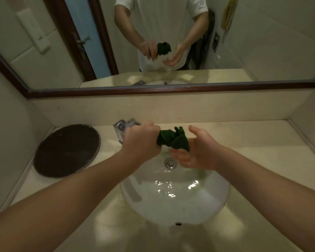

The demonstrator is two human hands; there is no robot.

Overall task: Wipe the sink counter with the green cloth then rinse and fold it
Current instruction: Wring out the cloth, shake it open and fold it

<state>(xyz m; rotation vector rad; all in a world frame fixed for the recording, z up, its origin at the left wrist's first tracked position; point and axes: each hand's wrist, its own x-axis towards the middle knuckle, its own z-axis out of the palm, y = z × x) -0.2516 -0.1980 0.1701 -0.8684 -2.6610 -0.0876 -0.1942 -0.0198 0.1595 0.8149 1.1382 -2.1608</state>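
Green cloth (173, 140) is bunched into a tight, twisted wad, dark and wet-looking, with crumpled folds sticking out toward the right. It is held in the air above the back of the basin (213, 202), over the drain (170, 163) and just in front of the tap (124, 127).

No legible writing, brand or label anywhere in view; the tap and basin show no readable marks.

Left hand (141, 140): closed in a fist around one end of the cloth, fingers wrapped fully about it.

Right hand (196, 151): fingers spread, palm turned toward the cloth; the loose end of the wad sits against or just beside the palm, contact cannot be told.

Basin: white, round, holding shallow water with bright ripples on its surface. Counter (253, 148): pale beige stone, glossy.

Dark round tray (66, 150) lies flat on the counter to the left of the tap, apart from the basin.

Mirror (171, 42) behind shows the same pose: one fist on the cloth, the other hand spread.
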